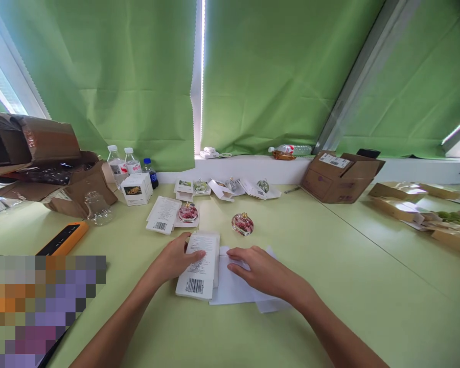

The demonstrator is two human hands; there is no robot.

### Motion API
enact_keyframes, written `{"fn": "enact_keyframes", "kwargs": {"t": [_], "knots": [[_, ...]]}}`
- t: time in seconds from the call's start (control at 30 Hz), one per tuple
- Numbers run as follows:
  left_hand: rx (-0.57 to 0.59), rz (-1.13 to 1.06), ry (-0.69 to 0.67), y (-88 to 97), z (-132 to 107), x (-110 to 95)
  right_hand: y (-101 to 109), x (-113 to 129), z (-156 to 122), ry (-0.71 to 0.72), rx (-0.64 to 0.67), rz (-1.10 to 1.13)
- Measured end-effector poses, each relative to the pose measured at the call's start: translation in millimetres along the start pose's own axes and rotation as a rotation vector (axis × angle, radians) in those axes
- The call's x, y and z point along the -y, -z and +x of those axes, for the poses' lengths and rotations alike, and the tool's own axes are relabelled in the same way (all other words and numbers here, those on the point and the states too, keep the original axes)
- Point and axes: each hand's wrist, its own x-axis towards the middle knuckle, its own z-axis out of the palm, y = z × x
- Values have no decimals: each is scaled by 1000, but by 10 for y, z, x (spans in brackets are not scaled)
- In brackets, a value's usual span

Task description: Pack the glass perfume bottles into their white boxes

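Note:
My left hand point(176, 260) grips the left side of a flat white carton point(199, 266) with a barcode on it, thumb lying across its top. My right hand point(258, 268) rests flat on white paper sheets point(237, 289) just right of the carton, fingers stretched and touching the carton's edge. A round glass bottle with a red filling point(243, 223) stands just beyond my hands. Another such red bottle point(187, 212) sits on an opened carton, beside a second barcoded carton point(163, 214).
Opened small cartons with glass bottles point(230, 186) line the far edge. Water bottles point(118, 164) and a white box point(137, 188) stand back left beside torn cardboard point(61, 179). A brown box point(339, 176) sits back right. An orange-edged device point(65, 237) lies left.

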Motion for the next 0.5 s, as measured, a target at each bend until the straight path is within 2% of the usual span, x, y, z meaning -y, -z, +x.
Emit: {"fn": "enact_keyframes", "kwargs": {"t": [0.23, 0.37, 0.5], "knots": [[-60, 53, 7, -20, 24, 19, -2, -135, 72, -73, -83, -134], [-118, 125, 6, -22, 54, 85, -7, -90, 111, -44, -146, -106], [-47, 160, 90, -1, 32, 67, -47, 43, 109, 30, -77, -8]]}}
